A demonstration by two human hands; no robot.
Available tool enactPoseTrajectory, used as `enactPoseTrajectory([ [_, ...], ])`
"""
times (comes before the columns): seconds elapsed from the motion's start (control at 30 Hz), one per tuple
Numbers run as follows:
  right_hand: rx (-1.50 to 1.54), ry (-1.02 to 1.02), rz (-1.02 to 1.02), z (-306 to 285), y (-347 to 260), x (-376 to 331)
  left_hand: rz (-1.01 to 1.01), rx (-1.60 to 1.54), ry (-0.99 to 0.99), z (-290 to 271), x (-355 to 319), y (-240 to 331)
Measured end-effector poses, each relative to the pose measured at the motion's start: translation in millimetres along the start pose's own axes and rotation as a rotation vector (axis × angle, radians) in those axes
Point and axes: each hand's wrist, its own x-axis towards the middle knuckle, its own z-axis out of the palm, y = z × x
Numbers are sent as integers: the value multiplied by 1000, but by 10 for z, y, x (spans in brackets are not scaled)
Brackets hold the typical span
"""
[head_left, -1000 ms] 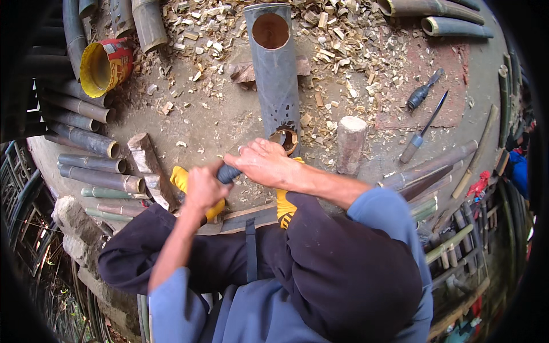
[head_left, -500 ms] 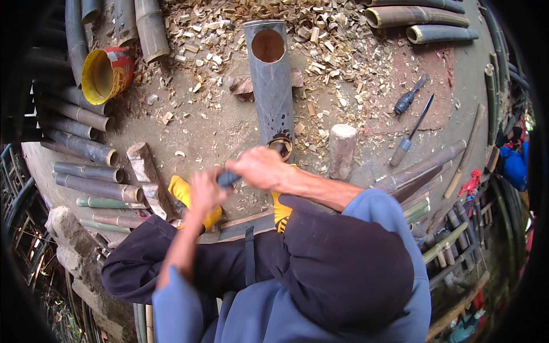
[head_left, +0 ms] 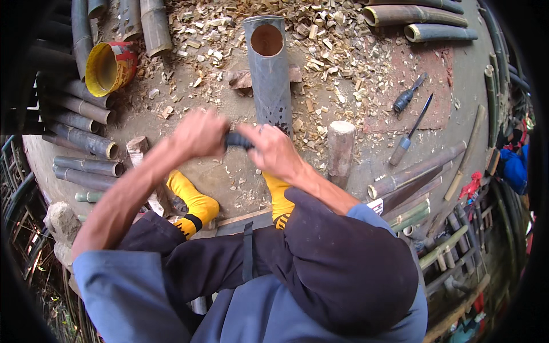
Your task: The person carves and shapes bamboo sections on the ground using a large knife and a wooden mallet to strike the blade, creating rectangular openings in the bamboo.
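Note:
A thick grey bamboo tube (head_left: 271, 86) lies lengthwise ahead of me, with a large round hole cut near its far end. Dark spots mark its nearer part, and its near end is hidden behind my right hand (head_left: 273, 150). That hand is closed around the right part of a dark tool handle (head_left: 238, 140). My left hand (head_left: 201, 134), blurred by motion, is closed in a fist at the handle's left end. The tool's working end is hidden, so its kind is unclear. My yellow-socked feet (head_left: 193, 200) rest below the hands, the right one near the tube's near end.
A wood block (head_left: 240, 80) lies under the tube. A short log (head_left: 341, 150) stands at its right. Farther right lie a chisel (head_left: 407, 98) and a long pointed blade (head_left: 413, 128). Bamboo pieces (head_left: 86, 143) and a yellow-red bucket (head_left: 103, 71) line the left. Chips cover the far ground.
Both hands have moved away from my body with the dark handle, the left one farther. My left forearm has swung outward. The opening at the tube's near end, visible before, is now covered.

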Motion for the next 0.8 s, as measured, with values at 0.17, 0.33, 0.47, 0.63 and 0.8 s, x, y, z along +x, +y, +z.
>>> enactPoseTrajectory([
  [0.17,272,202,79,-660,-248,-259,-530,-1111,73,97,-709,345],
  [0.33,825,238,404,-795,-319,-265,178,-709,560,317,-231,1147],
  [0.47,441,230,432,-795,-73,-1008,51,-1648,235,934,-277,1530],
  [0.63,108,102,426,-327,17,-1673,-355,-1925,-243,1138,132,1420],
  [0.8,-28,208,511,-267,56,-1534,-595,-1393,-94,1024,540,1420],
])
